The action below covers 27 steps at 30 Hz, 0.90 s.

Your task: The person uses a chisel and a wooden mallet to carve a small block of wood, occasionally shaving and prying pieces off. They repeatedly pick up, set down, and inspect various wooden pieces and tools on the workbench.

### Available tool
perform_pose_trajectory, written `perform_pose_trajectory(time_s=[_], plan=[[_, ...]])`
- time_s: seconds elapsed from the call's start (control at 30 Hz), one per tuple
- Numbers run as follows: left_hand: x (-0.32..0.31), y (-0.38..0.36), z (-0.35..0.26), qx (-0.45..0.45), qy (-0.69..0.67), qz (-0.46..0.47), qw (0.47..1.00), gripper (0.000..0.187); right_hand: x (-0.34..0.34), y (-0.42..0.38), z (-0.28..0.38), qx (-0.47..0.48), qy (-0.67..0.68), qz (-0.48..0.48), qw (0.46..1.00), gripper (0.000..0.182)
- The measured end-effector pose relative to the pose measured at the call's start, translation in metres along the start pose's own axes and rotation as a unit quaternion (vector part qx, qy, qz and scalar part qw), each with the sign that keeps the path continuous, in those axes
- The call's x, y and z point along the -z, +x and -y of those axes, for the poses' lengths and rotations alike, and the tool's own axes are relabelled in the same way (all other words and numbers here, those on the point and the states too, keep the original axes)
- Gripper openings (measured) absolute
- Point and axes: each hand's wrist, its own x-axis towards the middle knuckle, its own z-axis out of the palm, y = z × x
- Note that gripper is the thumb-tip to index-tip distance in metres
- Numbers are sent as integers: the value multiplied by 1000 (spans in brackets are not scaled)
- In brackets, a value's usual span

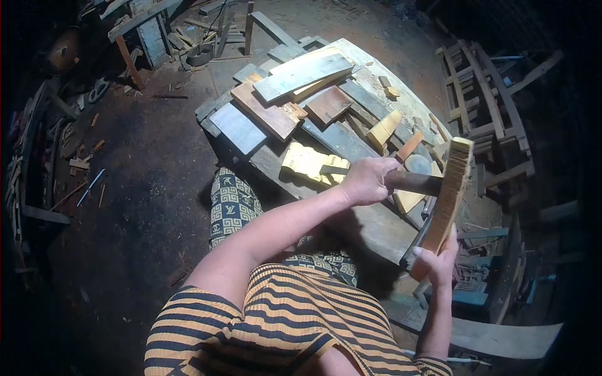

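Grips a tool (pixel 412 182) in the left hand (pixel 367 182), pointing right toward a board (pixel 448 202), held by its near end in the right hand (pixel 441 262) and running forward.

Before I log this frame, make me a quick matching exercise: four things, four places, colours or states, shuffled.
Things
1. Left hand
2. Shirt
3. Right hand
4. Workbench

Places, colours, states
A. Gripping the near end of a wooden block
B. Underneath assorted wood pieces
C. Closed around a dark tool
D. Orange with dark stripes

Pairs: 1-C, 2-D, 3-A, 4-B
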Motion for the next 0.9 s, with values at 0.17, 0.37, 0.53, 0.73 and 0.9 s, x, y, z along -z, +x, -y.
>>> perform_pose_trajectory(time_s=[0.17, 0.37, 0.53, 0.73, 0.9], plan=[[2, -1, -2, -7, -11, 2, 1000, 21, 42, -8, 2, 90, 253, -134, 954, 68], [2, 0, 4, -9, 31, 6, 999, 21, 6, -7, -18, -71, 8, 15, 997, 73], [3, 1, 8, -12, 16, -15, 1000, 19, 16, 4, -49, -88, 233, -73, 966, 64], [35, 2, 10, 16, -239, -72, 968, 19, -59, 38, -106, -112, -185, 32, 976, 61], [82, -4, 21, 67, -221, -125, 965, 17, -96, 52, -120, -83, -356, 54, 929, 63]])
